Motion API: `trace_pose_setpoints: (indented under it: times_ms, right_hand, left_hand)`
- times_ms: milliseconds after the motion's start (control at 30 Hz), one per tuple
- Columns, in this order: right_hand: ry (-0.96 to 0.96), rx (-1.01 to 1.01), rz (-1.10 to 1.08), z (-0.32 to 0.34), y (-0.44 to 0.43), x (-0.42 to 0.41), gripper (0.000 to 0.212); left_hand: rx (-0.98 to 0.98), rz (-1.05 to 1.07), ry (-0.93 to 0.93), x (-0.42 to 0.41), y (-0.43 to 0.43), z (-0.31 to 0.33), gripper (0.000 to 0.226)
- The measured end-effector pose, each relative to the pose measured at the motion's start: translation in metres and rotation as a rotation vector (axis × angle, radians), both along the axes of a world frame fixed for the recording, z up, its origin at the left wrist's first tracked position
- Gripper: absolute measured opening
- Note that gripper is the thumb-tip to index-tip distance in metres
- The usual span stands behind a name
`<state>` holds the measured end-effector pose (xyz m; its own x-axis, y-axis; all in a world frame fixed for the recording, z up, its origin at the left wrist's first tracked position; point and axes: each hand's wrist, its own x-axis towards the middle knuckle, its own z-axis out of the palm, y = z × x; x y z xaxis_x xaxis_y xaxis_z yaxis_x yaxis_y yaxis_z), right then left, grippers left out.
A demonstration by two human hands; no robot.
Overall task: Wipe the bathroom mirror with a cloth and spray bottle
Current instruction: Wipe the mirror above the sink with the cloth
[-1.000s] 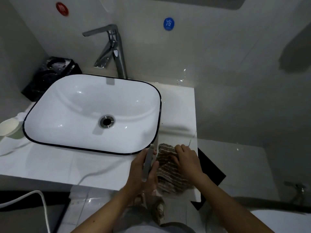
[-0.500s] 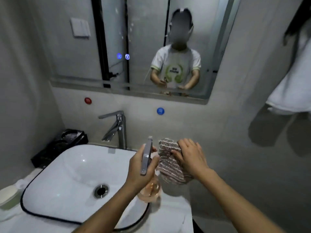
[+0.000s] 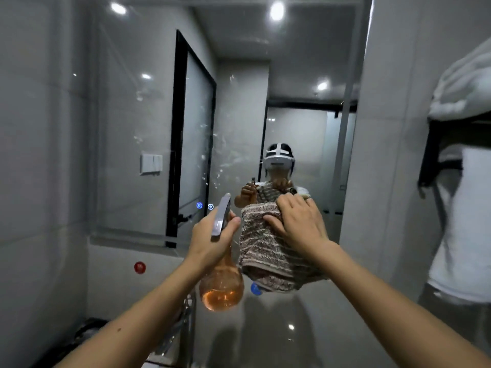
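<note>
The bathroom mirror (image 3: 148, 123) fills the wall ahead, with water spots and smears near its middle. My left hand (image 3: 212, 237) grips the neck of a spray bottle (image 3: 221, 285) with a round clear body of orange liquid and a grey nozzle pointing up toward the glass. My right hand (image 3: 297, 224) holds a brown striped cloth (image 3: 263, 256) by its top, hanging down just in front of the mirror's lower right part. Both hands are raised at chest height, side by side.
A white towel (image 3: 467, 86) lies on a black rack at the right, with more white fabric hanging below. Under the mirror the wall has a red sticker (image 3: 139, 267) and a blue sticker (image 3: 254, 288). The chrome tap (image 3: 183, 322) is low, behind my left arm.
My view has tilted up from the sink to the mirror. Both hands rose from the counter edge, lifting the spray bottle and the cloth up in front of the glass.
</note>
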<state>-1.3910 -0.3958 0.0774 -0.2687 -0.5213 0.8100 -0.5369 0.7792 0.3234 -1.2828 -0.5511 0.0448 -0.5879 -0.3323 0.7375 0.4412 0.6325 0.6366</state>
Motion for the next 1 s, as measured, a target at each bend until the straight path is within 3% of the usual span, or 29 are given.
trace_pose_setpoints:
  times_ms: [267,467,600,833,1000]
  right_hand:
    - [0.13,-0.052,-0.03,0.033,-0.071,0.003,0.042]
    - [0.083,-0.149,-0.104,0.058,-0.114,0.001,0.047]
    - [0.052,-0.152,-0.128,0.069,-0.126,-0.004,0.047]
    - [-0.003,-0.128,-0.127,0.072,-0.131,-0.031,0.044]
    - [-0.015,-0.126,-0.186,0.093,-0.14,-0.074,0.049]
  left_hand:
    - [-0.01,-0.076,-0.007,-0.007,-0.081,0.031,0.026]
    - [-0.037,-0.121,0.014,-0.015,-0.13,0.055,0.03]
    - [-0.034,-0.147,-0.005,-0.026,-0.139,0.064,0.017]
    - [0.116,-0.208,-0.03,-0.062,-0.137,0.07,0.029]
    - [0.109,-0.189,-0.013,-0.096,-0.136,0.075,0.017]
